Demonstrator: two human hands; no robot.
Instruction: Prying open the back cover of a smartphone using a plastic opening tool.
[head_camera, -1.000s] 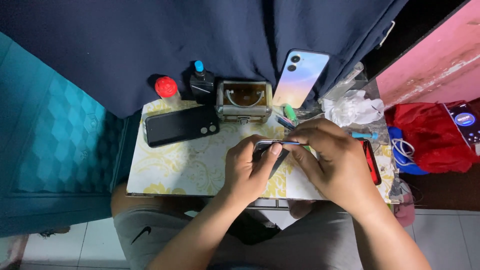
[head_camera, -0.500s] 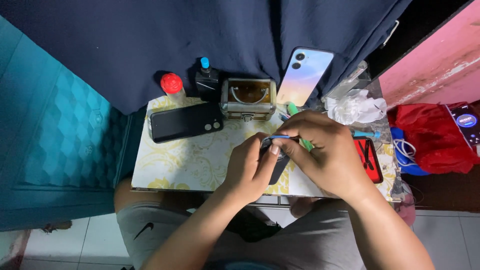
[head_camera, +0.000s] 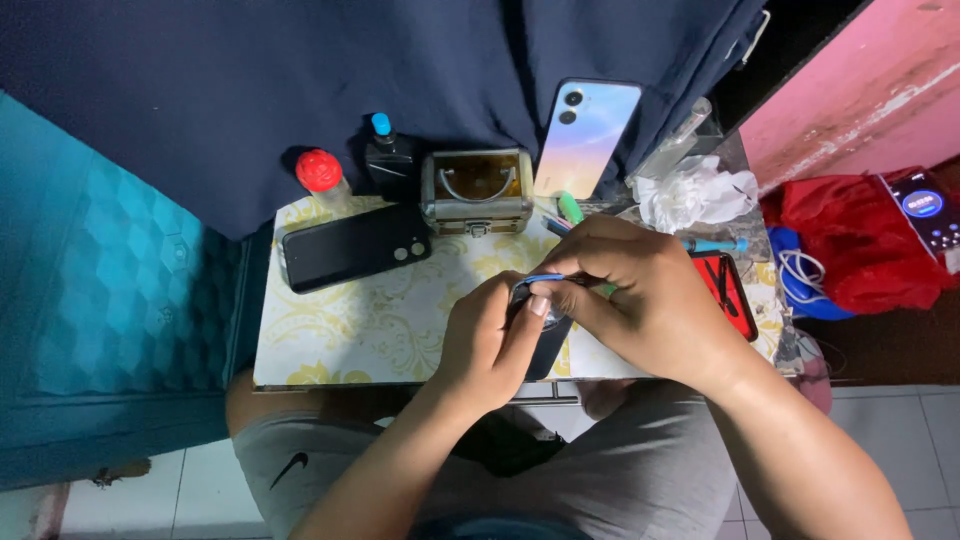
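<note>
Where our two hands meet over the small table (head_camera: 330, 345), we hold a dark phone (head_camera: 545, 345), tilted off the tabletop near its front edge; compared with a second ago it has been lifted and turned, so that a thin blue tool (head_camera: 545, 279) now lies along its upper edge, which we judge to be the start of prying at a seam; left hand (head_camera: 490, 345) fingers clamped together on the phone's left side, thumb pressed to the edge; right hand (head_camera: 650, 300) fingers pinched together on the blue tool and curled over the phone's top. Just beyond: a black phone (head_camera: 355, 247) flat on the table, camera side up; a small metal case (head_camera: 477, 190) with a handle; a pale iridescent phone (head_camera: 585, 135) propped against dark cloth (head_camera: 300, 80); a red-capped bottle (head_camera: 320, 175) and a blue-tipped dark bottle (head_camera: 388, 155); crumpled white tissue (head_camera: 690, 195). Further right: a red tray (head_camera: 728, 290), partly hidden by our right hand; a red bag (head_camera: 850, 245) on the floor.
</note>
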